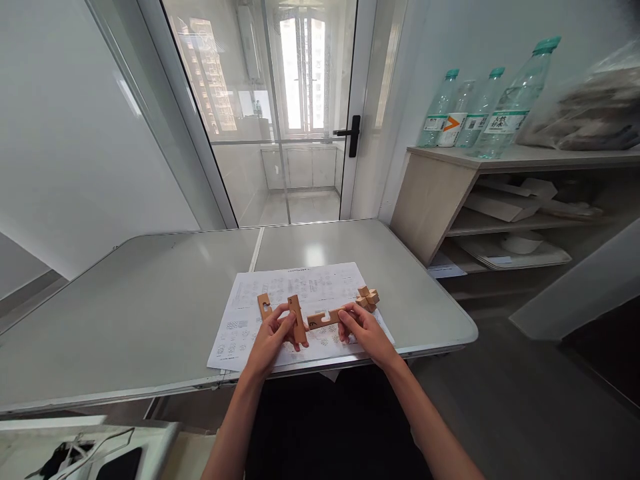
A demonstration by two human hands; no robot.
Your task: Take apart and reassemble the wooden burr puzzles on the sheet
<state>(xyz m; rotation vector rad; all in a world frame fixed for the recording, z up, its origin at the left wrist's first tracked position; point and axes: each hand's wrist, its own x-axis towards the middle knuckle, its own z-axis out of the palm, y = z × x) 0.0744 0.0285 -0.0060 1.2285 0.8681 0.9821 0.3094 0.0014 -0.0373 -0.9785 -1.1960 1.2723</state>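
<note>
Several notched wooden puzzle bars lie on a printed paper sheet [300, 287] on the grey table [150, 313]. My left hand [270, 337] pinches an upright-lying wooden bar [297, 319]. My right hand [363, 330] grips the right end of a second notched bar [324, 318], which points toward the first. A third short bar [264, 305] rests just left of my left hand. An assembled wooden cross-shaped knot [369, 298] sits on the paper beside my right hand.
A wooden shelf [440, 193] stands to the right with several plastic water bottles [480, 107] on top and flat items below. A glass door [280, 113] is behind the table. A white object with dark cables [85, 453] lies at lower left.
</note>
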